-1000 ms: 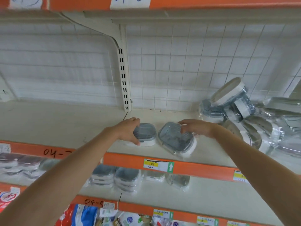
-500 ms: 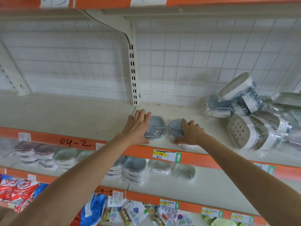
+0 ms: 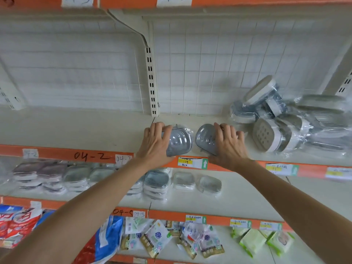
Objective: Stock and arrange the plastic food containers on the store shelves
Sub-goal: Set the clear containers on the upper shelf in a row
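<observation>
Two grey plastic containers in clear wrap stand side by side near the front of the cream shelf (image 3: 76, 130). My left hand (image 3: 155, 144) grips the left container (image 3: 180, 141) from its left side. My right hand (image 3: 227, 143) grips the right container (image 3: 204, 139) from its right side. Both containers look tilted up on edge, lids facing me, with a small gap between them. A loose heap of wrapped containers (image 3: 282, 121) lies at the right of the same shelf.
A slotted white upright (image 3: 151, 80) rises from the shelf back just behind my hands. The shelf below holds rows of stacked wrapped containers (image 3: 156, 182). Orange price rails (image 3: 91, 155) front each shelf. Bagged goods (image 3: 106, 239) fill the lowest shelf.
Both containers went from lying flat to tilted up on edge, and my hands closed in around them. The view has shifted down and left.
</observation>
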Demonstrator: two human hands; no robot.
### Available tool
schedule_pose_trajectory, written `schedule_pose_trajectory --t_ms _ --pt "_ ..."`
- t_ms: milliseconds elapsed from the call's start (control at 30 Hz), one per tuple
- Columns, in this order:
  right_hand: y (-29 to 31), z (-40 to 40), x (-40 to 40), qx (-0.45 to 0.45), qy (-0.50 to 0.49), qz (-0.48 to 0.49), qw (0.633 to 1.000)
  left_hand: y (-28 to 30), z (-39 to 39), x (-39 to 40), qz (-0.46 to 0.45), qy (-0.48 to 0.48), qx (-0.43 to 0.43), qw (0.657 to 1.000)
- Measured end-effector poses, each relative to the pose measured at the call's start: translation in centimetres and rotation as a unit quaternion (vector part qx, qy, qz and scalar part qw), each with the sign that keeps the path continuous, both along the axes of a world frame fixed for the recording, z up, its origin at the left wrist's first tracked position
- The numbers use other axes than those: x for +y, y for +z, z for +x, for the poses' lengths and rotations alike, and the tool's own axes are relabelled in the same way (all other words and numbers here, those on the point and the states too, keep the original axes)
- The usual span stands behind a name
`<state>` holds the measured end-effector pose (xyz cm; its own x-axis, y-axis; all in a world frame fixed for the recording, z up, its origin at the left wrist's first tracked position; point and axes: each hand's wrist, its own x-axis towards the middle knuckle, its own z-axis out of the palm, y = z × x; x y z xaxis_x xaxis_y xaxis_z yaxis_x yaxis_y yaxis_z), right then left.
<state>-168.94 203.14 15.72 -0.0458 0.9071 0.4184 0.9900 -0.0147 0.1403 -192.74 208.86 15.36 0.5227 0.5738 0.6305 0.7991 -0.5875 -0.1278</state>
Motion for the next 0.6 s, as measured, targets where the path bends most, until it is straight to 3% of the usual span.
schedule_pose_trajectory --t_ms 267,433,600 --pt "-4.4 0.9 -6.3 0.004 -0.002 -0.025 1.000 -3.6 0.5 -2.9 0.018 -0.099 0.058 0.993" --pt "-8.2 1.8 -8.9 -0.043 0.002 -0.050 0.998 -9.4 0.5 -5.3 -0.043 -0.115 0.103 0.987" --pt "-12.7 1.9 -9.9 -0.020 0.017 -0.093 0.995 -13.5 0.6 -6.3 -0.142 -0.094 0.160 0.972"
